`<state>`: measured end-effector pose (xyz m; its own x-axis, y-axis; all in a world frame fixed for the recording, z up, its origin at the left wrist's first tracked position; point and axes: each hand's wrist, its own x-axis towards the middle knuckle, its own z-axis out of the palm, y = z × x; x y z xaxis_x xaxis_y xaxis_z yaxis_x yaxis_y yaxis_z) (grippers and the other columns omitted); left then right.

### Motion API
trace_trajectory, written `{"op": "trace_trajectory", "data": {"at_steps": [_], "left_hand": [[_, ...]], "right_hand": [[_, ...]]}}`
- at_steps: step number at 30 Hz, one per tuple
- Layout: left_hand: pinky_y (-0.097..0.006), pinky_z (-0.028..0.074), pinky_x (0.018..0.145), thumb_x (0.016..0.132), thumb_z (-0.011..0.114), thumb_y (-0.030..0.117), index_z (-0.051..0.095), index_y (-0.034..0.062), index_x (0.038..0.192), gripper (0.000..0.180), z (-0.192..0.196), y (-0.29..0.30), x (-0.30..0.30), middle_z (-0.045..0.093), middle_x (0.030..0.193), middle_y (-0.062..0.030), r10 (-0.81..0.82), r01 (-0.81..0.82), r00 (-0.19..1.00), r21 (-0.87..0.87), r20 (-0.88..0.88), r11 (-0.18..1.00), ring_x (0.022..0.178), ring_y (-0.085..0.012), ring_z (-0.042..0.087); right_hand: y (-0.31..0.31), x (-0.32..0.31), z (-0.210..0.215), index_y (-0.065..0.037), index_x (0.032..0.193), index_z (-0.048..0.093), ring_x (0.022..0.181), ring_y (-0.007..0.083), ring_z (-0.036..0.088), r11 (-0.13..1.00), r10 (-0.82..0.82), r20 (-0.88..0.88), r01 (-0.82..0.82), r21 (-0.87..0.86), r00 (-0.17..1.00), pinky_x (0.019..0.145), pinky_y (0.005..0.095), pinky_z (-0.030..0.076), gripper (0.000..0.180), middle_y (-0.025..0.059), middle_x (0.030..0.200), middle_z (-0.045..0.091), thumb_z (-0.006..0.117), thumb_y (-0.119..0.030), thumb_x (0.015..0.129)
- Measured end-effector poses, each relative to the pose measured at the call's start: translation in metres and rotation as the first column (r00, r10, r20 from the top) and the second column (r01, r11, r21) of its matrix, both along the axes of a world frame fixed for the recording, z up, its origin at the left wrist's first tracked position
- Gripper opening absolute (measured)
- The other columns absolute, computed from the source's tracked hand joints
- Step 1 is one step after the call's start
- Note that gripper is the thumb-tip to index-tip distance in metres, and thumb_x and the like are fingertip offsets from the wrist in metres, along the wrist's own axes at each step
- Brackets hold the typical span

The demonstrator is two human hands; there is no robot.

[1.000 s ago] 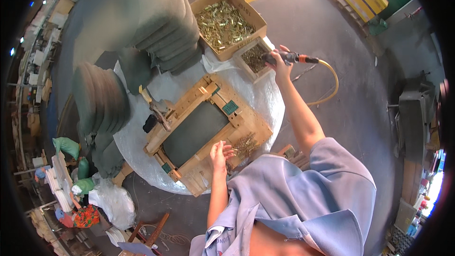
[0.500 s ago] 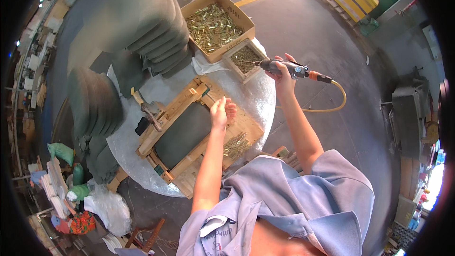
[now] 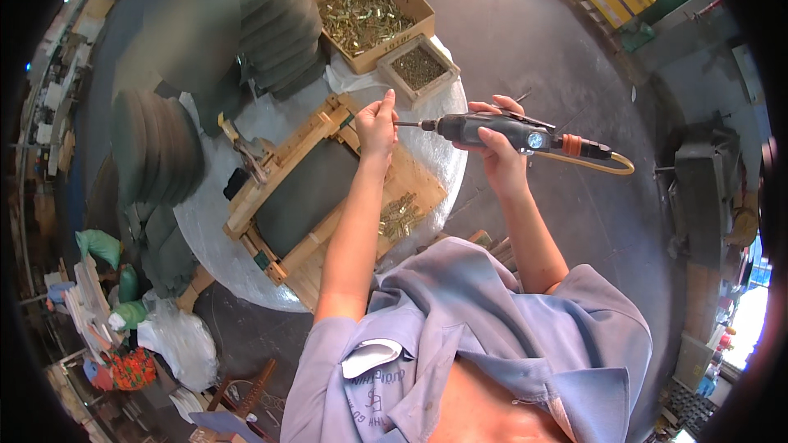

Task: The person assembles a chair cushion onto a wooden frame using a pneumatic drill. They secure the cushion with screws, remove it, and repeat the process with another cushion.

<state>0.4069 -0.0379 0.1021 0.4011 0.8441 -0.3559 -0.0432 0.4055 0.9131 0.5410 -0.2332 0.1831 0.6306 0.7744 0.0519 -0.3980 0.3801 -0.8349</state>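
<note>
Grips a black power screwdriver (image 3: pixel 469 126) in the right hand (image 3: pixel 502 160), with the thumb along the near side and fingers over the top, holding it roughly level between the hands, with the long bit (image 3: pixel 409 124) pointing left. Curls the left hand (image 3: pixel 377 127) at the tip of the bit, with fingers folded together; cannot tell about any small piece pinched there (too well covered by the fingers). Trails a yellow hose (image 3: pixel 587 165) from the rear of the tool, right of both hands. Works over a round counter (image 3: pixel 213 238) wrapped in clear plastic. Has a wooden frame (image 3: pixel 275 168) around a dark panel (image 3: pixel 300 197) below and to the left of the left hand, and a loose pile of brass-coloured pieces (image 3: pixel 400 216) nearer the body than the hands. Faces, just beyond the hands, a small wooden box (image 3: pixel 439 86) holding small brownish pieces, close beside a large open cardboard box (image 3: pixel 398 43) full of shiny metal pieces. Shows dark padded pieces (image 3: pixel 156 148) stacked well to the left of both hands.
</note>
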Motion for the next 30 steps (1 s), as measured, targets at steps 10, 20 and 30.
{"op": "trace_trajectory", "data": {"at_steps": [10,20,30], "left_hand": [[-0.035,0.058,0.073,0.11,0.062,0.045,0.065,0.0076,0.098,0.039,-0.055,-0.042,-0.103,0.066,0.087,-0.0062,0.464,-0.159,0.805,-0.619,0.369,0.769,0.084,-0.0221,0.067],[-0.05,0.054,0.116,0.118,0.03,0.054,0.058,-0.0074,0.148,0.074,-0.031,-0.071,-0.119,0.068,0.142,-0.026,0.266,0.097,0.642,-0.42,0.719,0.902,0.133,-0.0385,0.065],[-0.046,0.057,0.111,0.118,0.032,0.052,0.061,-0.003,0.147,0.068,-0.013,-0.081,-0.123,0.072,0.134,-0.0219,0.126,0.103,0.801,-0.342,0.585,0.934,0.126,-0.0316,0.069]], "right_hand": [[-0.029,-0.044,-0.013,-0.009,0.146,0.051,0.123,0.03,0.068,0.993,0.097,0.048,-0.094,-0.073,0.994,0.109,0.0457,0.058,0.067,0.0216,0.137,0.067,0.081,-0.004,0.086],[-0.03,-0.071,-0.002,-0.008,0.145,0.052,0.123,0.0277,0.068,0.988,0.146,0.261,-0.126,-0.093,0.954,0.109,0.0431,0.054,0.064,0.0199,0.137,0.068,0.081,-0.005,0.088],[-0.031,-0.083,-0.004,-0.008,0.145,0.052,0.123,0.0275,0.068,0.992,0.11,0.191,-0.096,-0.08,0.976,0.109,0.0428,0.054,0.062,0.0208,0.136,0.069,0.079,-0.004,0.088]]}}
